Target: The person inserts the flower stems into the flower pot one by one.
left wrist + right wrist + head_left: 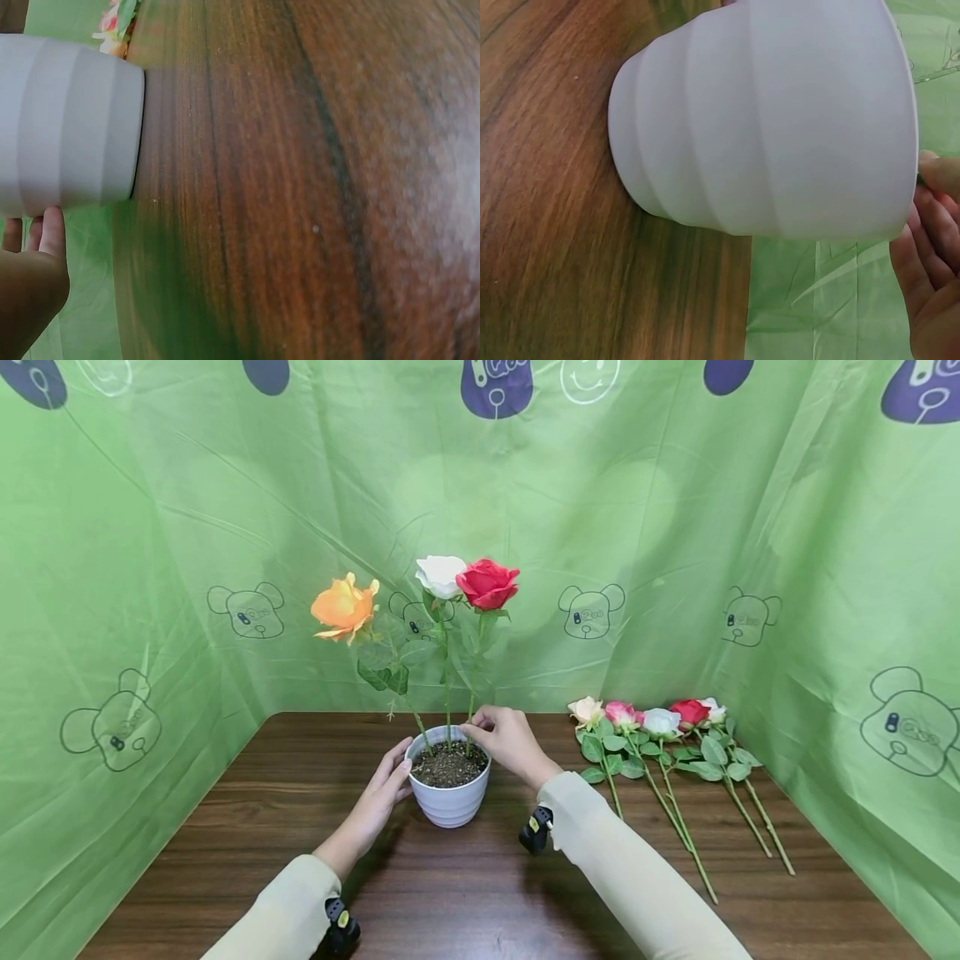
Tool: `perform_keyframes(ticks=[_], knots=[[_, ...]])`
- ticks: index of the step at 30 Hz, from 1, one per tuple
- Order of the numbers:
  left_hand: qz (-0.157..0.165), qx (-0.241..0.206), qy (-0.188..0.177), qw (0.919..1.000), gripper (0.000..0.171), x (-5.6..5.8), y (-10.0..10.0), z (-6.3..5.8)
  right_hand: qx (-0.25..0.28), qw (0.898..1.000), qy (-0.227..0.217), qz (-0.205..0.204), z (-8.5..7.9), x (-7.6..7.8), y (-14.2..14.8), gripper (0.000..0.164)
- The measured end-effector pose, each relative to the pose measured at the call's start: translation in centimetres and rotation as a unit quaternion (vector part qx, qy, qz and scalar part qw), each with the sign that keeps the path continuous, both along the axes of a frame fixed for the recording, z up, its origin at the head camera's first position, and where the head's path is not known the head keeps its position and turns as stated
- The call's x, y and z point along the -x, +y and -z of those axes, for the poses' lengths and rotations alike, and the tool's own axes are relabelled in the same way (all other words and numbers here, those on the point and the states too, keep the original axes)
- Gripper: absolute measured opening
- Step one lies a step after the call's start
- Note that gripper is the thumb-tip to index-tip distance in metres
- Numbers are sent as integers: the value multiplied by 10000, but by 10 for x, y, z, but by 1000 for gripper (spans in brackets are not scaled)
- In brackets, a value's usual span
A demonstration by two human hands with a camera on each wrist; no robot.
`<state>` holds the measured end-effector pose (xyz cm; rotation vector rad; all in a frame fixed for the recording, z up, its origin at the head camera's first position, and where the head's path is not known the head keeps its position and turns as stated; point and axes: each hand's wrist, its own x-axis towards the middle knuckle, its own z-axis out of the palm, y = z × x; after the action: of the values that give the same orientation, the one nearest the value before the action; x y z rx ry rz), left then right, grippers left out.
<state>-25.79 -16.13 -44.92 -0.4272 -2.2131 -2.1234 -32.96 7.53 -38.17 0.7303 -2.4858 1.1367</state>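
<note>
A white ribbed flowerpot [450, 803] filled with dark soil [448, 768] stands upright on the table. Three roses rise from it: an orange rose [345, 608] leaning left, a white rose [440, 577] and a red rose [488, 584]. My left hand [381, 790] rests against the pot's left side, its fingers fairly straight; the left wrist view shows fingertips [52, 234] touching the wall. Over the right rim, my right hand [513, 743] pinches the red rose's stem low down, close to the soil. The pot hides most of that pinch in the right wrist view.
On the right of the brown wooden table [300, 793] lie several cut roses, among them a peach rose [586, 711], a pink rose [622, 715] and another red rose [689, 713]. Green printed cloth [525, 485] surrounds the table at the back and sides.
</note>
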Motion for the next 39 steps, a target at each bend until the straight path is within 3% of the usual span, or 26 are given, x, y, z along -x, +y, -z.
perform_keyframes(ticks=[23,39], knots=[[-31,-10,-108,9999,51,0,0,1,238,9985,-499,-12,-3,-5,3,12],[98,-36,2,9999,52,1,-2,1,103,9996,-221,-126,-2,-7,8,20]])
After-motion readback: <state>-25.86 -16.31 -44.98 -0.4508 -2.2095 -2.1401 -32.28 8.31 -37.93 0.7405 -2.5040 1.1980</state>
